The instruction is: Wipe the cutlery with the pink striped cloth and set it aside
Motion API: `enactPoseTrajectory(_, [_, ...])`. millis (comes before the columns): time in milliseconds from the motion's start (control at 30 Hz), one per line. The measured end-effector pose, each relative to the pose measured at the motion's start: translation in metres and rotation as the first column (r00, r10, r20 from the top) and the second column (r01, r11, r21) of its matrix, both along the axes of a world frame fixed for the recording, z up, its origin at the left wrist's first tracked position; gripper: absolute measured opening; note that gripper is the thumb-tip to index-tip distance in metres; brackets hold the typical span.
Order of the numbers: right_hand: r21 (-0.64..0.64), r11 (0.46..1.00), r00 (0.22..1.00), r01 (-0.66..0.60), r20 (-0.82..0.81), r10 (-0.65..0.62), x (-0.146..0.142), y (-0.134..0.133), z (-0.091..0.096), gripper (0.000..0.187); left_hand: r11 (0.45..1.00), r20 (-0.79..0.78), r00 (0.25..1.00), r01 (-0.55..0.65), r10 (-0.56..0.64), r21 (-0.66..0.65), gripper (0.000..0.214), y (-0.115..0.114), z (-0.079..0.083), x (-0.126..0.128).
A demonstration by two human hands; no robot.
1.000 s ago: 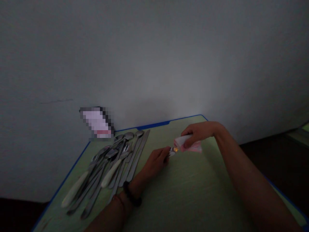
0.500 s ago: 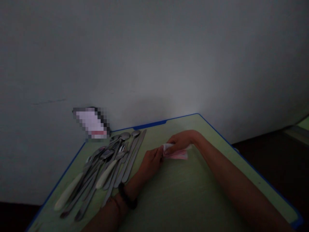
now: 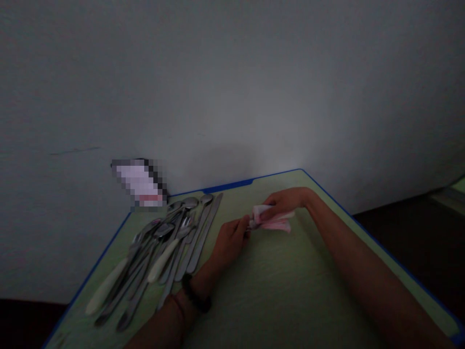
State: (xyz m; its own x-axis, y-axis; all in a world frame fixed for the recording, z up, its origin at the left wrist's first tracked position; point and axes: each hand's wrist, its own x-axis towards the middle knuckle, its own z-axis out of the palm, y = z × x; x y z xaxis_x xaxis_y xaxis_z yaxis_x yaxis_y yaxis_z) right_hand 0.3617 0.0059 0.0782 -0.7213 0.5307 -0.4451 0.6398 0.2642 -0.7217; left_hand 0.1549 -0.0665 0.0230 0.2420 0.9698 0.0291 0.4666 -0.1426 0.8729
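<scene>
My left hand (image 3: 228, 240) is closed round the handle of a small metal utensil, most of it hidden by the fingers. My right hand (image 3: 286, 201) pinches a folded pink and white cloth (image 3: 272, 220) that wraps the utensil's far end. Both hands meet just above the green table (image 3: 290, 291), near its middle. A pile of metal cutlery (image 3: 170, 242), spoons, forks and knives, some with pale handles, lies to the left of my left hand.
The table has a blue edge (image 3: 228, 185) and stands against a plain grey wall. A blurred-out small object (image 3: 140, 183) sits at the table's back left corner. Dark floor shows to the right.
The utensil's shiny tip showed between my hands a second ago. The cloth then closed over it and my right hand moved in toward my left, lifting a little since.
</scene>
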Motion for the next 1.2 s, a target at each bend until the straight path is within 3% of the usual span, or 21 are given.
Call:
enactPoseTrajectory(133, [0.014, 1.0, 0.993, 0.022, -0.117, -0.021, 0.015, 0.003, 0.003, 0.043, 0.995, 0.085, 0.992, -0.095, 0.097, -0.037, 0.053, 0.002, 0.001, 0.0])
enactPoseTrajectory(300, [-0.173, 0.983, 0.984, 0.066, -0.15, -0.093, 0.015, 0.005, -0.013, 0.045, 0.985, 0.118, 0.979, -0.162, 0.168, -0.058, 0.054, 0.002, 0.002, -0.003])
enactPoseTrajectory(400, [-0.304, 0.941, 0.956, 0.145, -0.203, -0.213, 0.006, 0.006, -0.031, 0.044, 0.984, 0.142, 0.974, -0.172, 0.177, -0.045, 0.056, 0.003, 0.0, -0.005])
enactPoseTrajectory(533, [-0.444, 0.859, 0.842, 0.257, -0.334, -0.424, -0.002, 0.006, -0.05, 0.036, 0.975, 0.283, 0.934, -0.224, 0.219, -0.014, 0.054, 0.008, -0.004, -0.006])
enactPoseTrajectory(700, [-0.527, 0.82, 0.795, 0.223, -0.388, -0.466, -0.001, 0.006, -0.058, 0.033, 0.988, 0.537, 0.833, -0.157, 0.129, 0.006, 0.029, 0.007, -0.004, -0.001])
enactPoseTrajectory(933, [-0.591, 0.797, 0.819, 0.123, -0.394, -0.418, -0.011, 0.001, -0.064, 0.044, 0.969, 0.497, 0.853, -0.233, 0.162, 0.084, 0.028, 0.011, -0.007, -0.005])
enactPoseTrajectory(1100, [-0.599, 0.782, 0.813, 0.172, -0.361, -0.456, -0.022, -0.005, -0.062, 0.043, 0.933, 0.351, 0.894, -0.338, 0.278, 0.124, 0.031, 0.018, -0.004, -0.012])
enactPoseTrajectory(1200, [-0.579, 0.794, 0.823, 0.185, -0.351, -0.448, -0.024, -0.006, -0.059, 0.042, 0.939, 0.248, 0.932, -0.308, 0.265, 0.151, 0.036, 0.017, -0.002, -0.012])
